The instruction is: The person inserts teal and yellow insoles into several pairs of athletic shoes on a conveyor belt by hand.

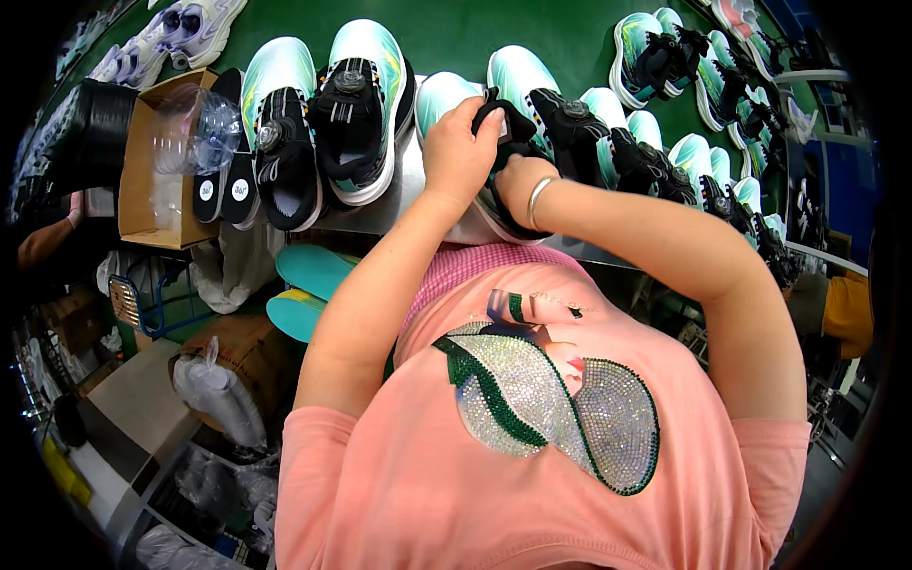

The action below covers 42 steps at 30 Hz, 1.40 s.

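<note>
A mint-green and black sneaker (442, 96) lies in front of me at the table's near edge, its heel toward me. My left hand (454, 147) is closed on the black tongue at its opening, thumb and fingers pinching the fabric. My right hand (525, 185), with a silver bangle at the wrist, is curled at the opening. Its fingertips are hidden inside, so what they grip does not show. Just right of it stands a matching sneaker (521, 76) with a dial on its tongue. To the left is another pair, with a left shoe (277, 71) and a right shoe (366, 47).
Several similar sneakers (655, 157) line the green table (560, 28) rightward. A cardboard box (147, 176) with clear plastic forms (204, 128) stands left, beside black insoles (240, 195) bearing round white stickers. Teal insoles (313, 271) sit below the edge, near a wrapped carton (252, 366).
</note>
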Motion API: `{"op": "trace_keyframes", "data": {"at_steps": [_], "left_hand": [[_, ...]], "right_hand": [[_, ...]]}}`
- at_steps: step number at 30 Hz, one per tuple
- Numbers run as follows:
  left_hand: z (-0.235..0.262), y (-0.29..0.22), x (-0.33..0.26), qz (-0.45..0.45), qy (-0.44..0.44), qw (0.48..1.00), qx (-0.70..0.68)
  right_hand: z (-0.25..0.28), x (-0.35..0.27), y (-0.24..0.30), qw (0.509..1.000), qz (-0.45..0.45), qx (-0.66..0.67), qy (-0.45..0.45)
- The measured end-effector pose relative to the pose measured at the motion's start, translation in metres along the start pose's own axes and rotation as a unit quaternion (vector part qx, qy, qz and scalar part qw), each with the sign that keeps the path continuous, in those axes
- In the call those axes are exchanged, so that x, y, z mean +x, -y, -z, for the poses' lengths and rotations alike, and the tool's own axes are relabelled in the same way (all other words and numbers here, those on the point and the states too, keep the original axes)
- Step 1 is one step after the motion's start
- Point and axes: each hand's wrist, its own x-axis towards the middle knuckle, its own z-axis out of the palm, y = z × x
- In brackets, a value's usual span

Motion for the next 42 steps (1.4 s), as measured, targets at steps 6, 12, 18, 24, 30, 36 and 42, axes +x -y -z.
{"op": "trace_keyframes", "data": {"at_steps": [6, 12, 18, 24, 30, 36, 42], "left_hand": [[0.001, -0.001, -0.002, -0.025, -0.006, 1.000, 0.005], [0.006, 0.002, -0.018, -0.062, -0.079, 0.994, -0.042], [0.014, -0.023, -0.040, -0.259, -0.093, 0.961, -0.010], [0.014, -0.028, -0.039, -0.262, -0.086, 0.961, 0.024], [0.012, -0.028, -0.027, -0.194, -0.085, 0.977, 0.019], [0.000, -0.022, -0.017, -0.108, -0.074, 0.991, -0.007], [-0.016, -0.021, -0.036, -0.130, -0.018, 0.990, 0.058]], "right_hand": [[-0.007, -0.002, -0.004, 0.979, -0.093, 0.151, -0.098], [0.014, -0.061, -0.048, 0.879, -0.024, 0.391, -0.271], [-0.016, -0.103, -0.057, 0.786, -0.041, 0.544, -0.290], [-0.017, -0.110, -0.047, 0.796, -0.060, 0.514, -0.314], [-0.018, -0.087, -0.027, 0.837, 0.009, 0.447, -0.316], [-0.035, -0.028, 0.000, 0.879, -0.066, 0.372, -0.291], [-0.042, 0.003, -0.029, 0.906, 0.038, 0.373, -0.195]]}}
